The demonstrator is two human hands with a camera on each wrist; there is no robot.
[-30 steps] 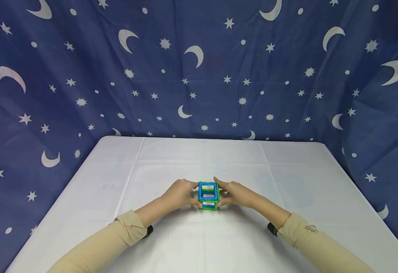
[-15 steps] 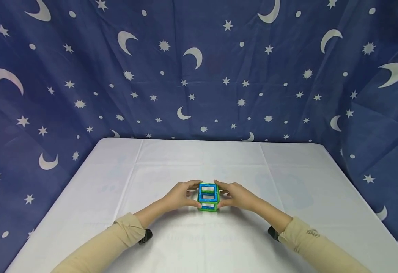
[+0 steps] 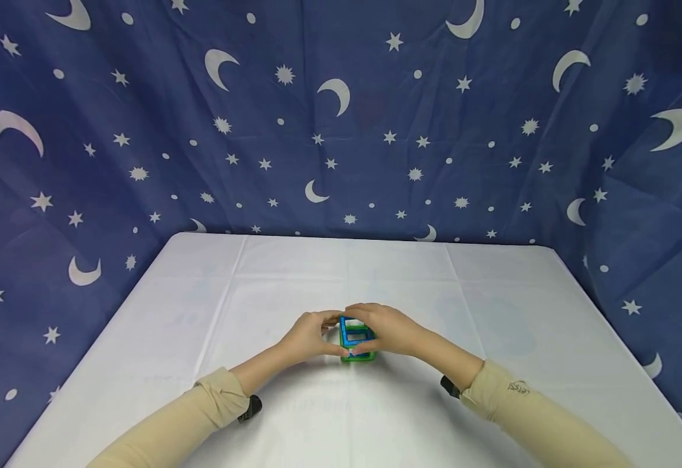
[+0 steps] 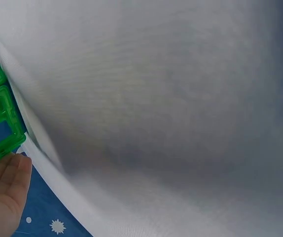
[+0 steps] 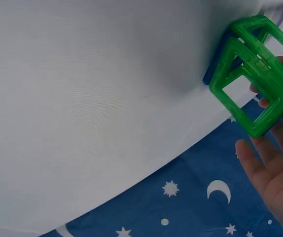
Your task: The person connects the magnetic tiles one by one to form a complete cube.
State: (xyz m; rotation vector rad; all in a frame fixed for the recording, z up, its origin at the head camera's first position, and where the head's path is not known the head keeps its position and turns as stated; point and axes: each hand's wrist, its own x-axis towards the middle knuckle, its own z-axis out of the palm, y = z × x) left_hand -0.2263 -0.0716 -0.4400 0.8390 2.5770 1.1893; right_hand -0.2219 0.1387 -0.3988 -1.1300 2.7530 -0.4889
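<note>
A small cube of magnetic tiles (image 3: 343, 331), blue frame on top and green edges below, stands near the middle of the white table. My left hand (image 3: 305, 338) holds its left side, thumb at the front corner and fingers at the back. Reaching over from the right, my right hand (image 3: 396, 330) spans it front to back between thumb and fingers and covers its right part. The left wrist view shows green tile frames (image 4: 3, 116) above my fingertips. In the right wrist view the joined green frames (image 5: 260, 74) rest against my fingers.
The white cloth-covered table (image 3: 282, 260) has fold lines running across it. Behind it hangs a blue curtain (image 3: 376, 97) with moons and stars. Black wrist cameras, such as the left one (image 3: 250, 408), sit under both cuffs.
My right hand has shifted left over the cube, its thumb and fingers now further across the front and back. The left fingers lie a little further along the back; the cube stays about in place.
</note>
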